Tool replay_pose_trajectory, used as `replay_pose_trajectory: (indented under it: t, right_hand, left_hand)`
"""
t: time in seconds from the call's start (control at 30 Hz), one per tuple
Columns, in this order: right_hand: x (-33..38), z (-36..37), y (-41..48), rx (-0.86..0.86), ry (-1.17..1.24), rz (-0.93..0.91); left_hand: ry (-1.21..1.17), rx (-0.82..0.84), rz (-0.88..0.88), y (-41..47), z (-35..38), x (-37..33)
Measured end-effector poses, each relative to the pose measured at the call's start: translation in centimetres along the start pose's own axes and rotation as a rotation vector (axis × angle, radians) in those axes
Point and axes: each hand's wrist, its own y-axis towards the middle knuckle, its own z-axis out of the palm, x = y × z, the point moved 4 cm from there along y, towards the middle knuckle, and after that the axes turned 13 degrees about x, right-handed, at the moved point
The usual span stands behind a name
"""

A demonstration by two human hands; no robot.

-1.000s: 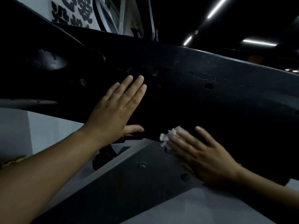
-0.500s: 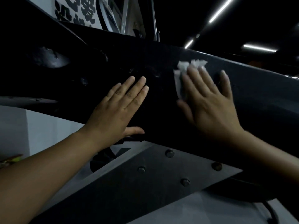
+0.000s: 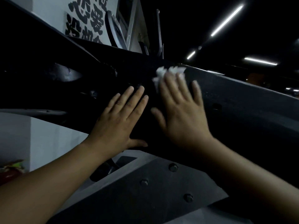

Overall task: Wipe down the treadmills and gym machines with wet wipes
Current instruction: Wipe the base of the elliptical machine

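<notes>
Machine panel (image 3: 242, 101): black, sloping across mid-frame; wiping appears partway done, most of it likely left.
Left hand (image 3: 118, 123): centre, flat on panel, grip open, empty.
Right hand (image 3: 182, 117): blurred, straight fingers pressing the wipe.
Wet wipe (image 3: 163, 71): upper centre, under right fingertips.

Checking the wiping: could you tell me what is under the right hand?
A crumpled white wipe pokes out past the right hand, against the dark panel; the rest is hidden.

Up behind there's a white wall (image 3: 48, 12) with big black brush-painted characters (image 3: 95, 21) on it. The dark ceiling has long white strip lights, one slanting (image 3: 226, 21) and one nearly level (image 3: 260, 60). Some blurry red-and-green thing (image 3: 11, 168) sits bottom left, can't tell what.
</notes>
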Motion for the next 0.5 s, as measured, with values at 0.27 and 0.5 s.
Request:
replay_pose_trajectory:
  t: [0.27,0.5]
  right_hand:
    - [-2.7,-0.9,0.4,-0.004,-0.033,0.09]
    - [-0.1,3.6,-6.4,0.101,-0.221,-0.272]
  left_hand:
    - [-0.001,-0.014,0.005,-0.3,0.5,0.1]
    - [0.018,-0.012,-0.004,-0.8,0.6,0.4]
